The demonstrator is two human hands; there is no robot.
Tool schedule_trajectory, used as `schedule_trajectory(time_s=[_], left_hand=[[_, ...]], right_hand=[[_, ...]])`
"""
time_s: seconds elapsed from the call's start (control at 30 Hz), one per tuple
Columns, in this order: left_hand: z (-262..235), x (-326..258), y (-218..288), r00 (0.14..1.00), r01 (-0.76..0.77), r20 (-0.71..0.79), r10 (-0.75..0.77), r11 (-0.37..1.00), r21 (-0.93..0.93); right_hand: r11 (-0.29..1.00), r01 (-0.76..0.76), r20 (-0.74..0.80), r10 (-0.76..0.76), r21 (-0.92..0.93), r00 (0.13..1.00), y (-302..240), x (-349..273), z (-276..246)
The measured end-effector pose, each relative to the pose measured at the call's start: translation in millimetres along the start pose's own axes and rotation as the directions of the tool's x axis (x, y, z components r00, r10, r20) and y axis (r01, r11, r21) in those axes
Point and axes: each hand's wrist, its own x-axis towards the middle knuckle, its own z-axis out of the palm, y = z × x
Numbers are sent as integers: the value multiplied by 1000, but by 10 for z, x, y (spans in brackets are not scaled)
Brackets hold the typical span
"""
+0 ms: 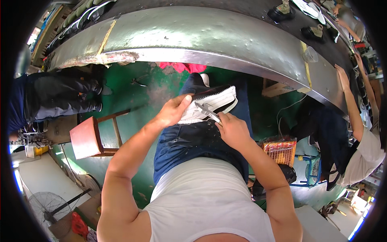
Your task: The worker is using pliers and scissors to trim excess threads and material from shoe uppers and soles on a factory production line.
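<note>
Over my lap is a shoe upper, black outside and white inside, with a zigzag-stitched edge. My left hand grips its left end, thumb on top and fingers mostly hidden behind it. In my right hand is a grey metal hand tool that looks like pincers. Its head lies against the white inner side of the upper; whether its jaws bite the material I cannot tell. The fingers of my right hand are curled round the tool's handle.
Ahead runs a metal-edged bench with dark shoes on top. A stool stands left, near a person's dark trousers. A wrapped bundle of orange sticks is at right. Another person's hand rests on the bench.
</note>
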Motion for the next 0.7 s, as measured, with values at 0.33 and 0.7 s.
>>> schedule_trajectory(time_s=[0.33,0.7], left_hand=[[120,104,-71,954,285,-166,-250,927,245],[123,-96,-144,974,188,-184,-133,927,324]], right_hand=[[-293,-706,662,-250,644,707,260,-95,614],[624,-466,495,143,627,857,30,-218,-58]])
